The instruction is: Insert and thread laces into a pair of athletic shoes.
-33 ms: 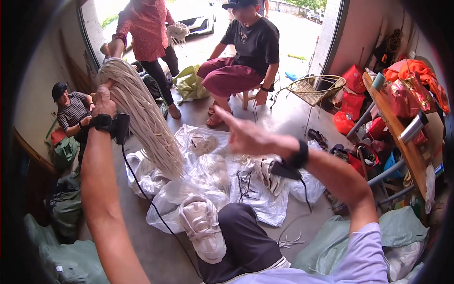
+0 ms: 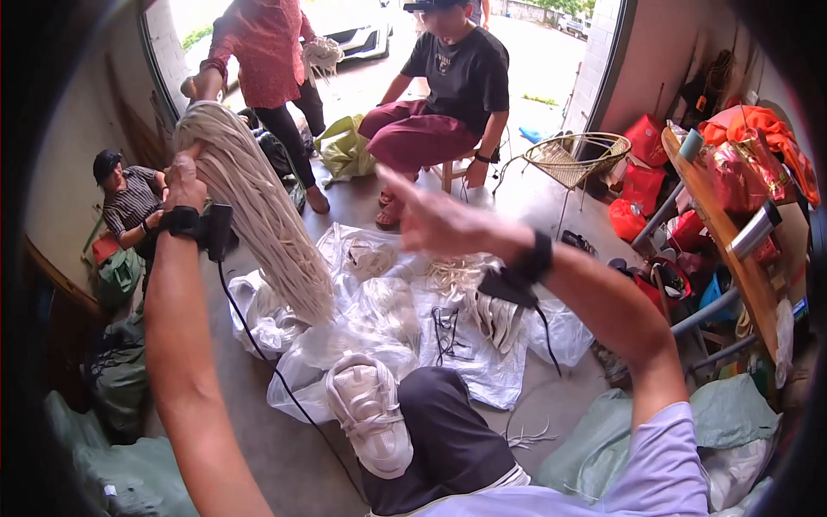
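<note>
My left hand (image 2: 184, 183) is closed around the upper part of a long, thick bundle of off-white laces (image 2: 258, 207). The bundle slants down to the right, its loose ends over the plastic bags. Near its top is the hand (image 2: 205, 86) of a person in a red patterned top; whether it grips the laces I cannot tell. Out in front, my right hand (image 2: 439, 215) is blurred, fingers stretched and nothing visible in it. Below it, more laces (image 2: 495, 319) lie on a white sack (image 2: 482, 375). A beige sneaker (image 2: 370, 418) shows beside my dark trouser leg.
A seated person (image 2: 452, 86) in a black shirt faces me; another person (image 2: 133, 202) in stripes is at the left. A woven chair (image 2: 577, 164), red bags (image 2: 642, 189) and a leaning wooden board (image 2: 724, 241) are at the right. Green sacks (image 2: 594, 439) lie near me; cables hang from both wrists.
My right hand has shifted slightly left and up, fingers still stretched. My left hand and the lace bundle have moved a little to the left.
</note>
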A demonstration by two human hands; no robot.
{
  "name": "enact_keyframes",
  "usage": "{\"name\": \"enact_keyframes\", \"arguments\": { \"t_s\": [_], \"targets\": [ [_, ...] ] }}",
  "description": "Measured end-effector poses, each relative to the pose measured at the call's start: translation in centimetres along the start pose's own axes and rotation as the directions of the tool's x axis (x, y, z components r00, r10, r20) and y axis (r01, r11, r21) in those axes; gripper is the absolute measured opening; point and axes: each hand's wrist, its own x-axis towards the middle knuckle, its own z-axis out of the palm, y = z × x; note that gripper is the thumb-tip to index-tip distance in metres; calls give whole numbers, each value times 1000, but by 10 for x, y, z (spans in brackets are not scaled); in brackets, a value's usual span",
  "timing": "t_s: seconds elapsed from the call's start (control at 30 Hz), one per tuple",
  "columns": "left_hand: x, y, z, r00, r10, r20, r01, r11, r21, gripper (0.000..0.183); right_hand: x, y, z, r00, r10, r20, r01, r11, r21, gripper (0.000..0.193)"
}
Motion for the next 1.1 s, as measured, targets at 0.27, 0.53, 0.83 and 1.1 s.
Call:
{"name": "enact_keyframes", "arguments": {
  "t_s": [0.27,0.53,0.83,1.1],
  "targets": [
    [-29,-7,-29,968,175,-181,-16,761,649,54,93,-23,-30,986,159,40,-155,985,-81,88],
    [-224,-87,-17,985,-120,126,-24,628,778,37,85,-53,-10,1000,27,-4,-27,999,-17,93],
    [-424,-177,-20,914,-215,344,-311,173,935,71,83,-59,5,997,-72,11,72,997,32,91],
    [-463,-212,-30,939,-11,344,-337,174,925,93,-65,5,129,911,91,401,-69,995,-68,64]
  ]
}}
